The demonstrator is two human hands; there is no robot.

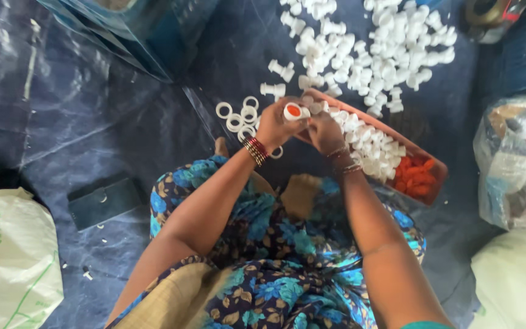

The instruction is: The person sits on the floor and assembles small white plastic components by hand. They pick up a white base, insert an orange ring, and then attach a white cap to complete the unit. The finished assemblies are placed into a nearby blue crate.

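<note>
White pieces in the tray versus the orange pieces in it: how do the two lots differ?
The white pieces fill most of the tray, heaped along its length; the orange pieces are a far smaller lot. The white pieces reach up to the hands, while the orange pieces are packed into the far right end, away from the left hand and right hand. Both lots are small plastic parts in the same tray.

floor workshop | tarpaulin (92, 109) | heaped white plastic parts (391, 49) | sacks (7, 256)
</note>
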